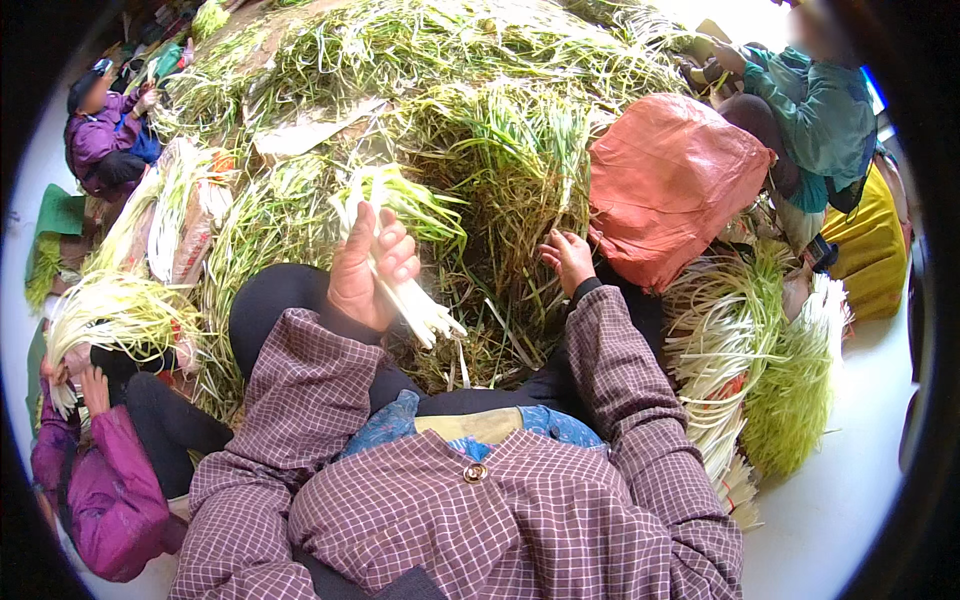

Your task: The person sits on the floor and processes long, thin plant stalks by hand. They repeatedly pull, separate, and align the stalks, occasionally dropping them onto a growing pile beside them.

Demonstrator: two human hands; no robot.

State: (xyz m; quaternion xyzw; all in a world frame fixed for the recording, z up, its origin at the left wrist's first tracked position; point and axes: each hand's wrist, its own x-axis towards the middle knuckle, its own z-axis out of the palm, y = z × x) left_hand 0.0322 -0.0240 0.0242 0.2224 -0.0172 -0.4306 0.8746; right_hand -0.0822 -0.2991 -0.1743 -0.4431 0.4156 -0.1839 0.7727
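Observation:
My left hand (373, 262) is closed around a small bunch of pale leafy stalks (414, 304); the white ends point down to the right and the yellow-green leaves fan out above the fingers. To the right, my right hand (568, 259) has its fingers loosely curled near the edge of a heap of green and brown leafy stalks (510, 172). Nothing can be made out between its fingers. A red sack (667, 187) lies just beyond it at the right. Loose leaves and stems lie between my knees, below both hands.
Bundles of pale stalks (709, 360) lie at my right beside a yellow sack (870, 247). Co-workers sit at the left, one holding a large bunch of stalks (112, 307), and another person (817, 112) is at the upper right. A flat pale sheet (315, 135) rests on the heap.

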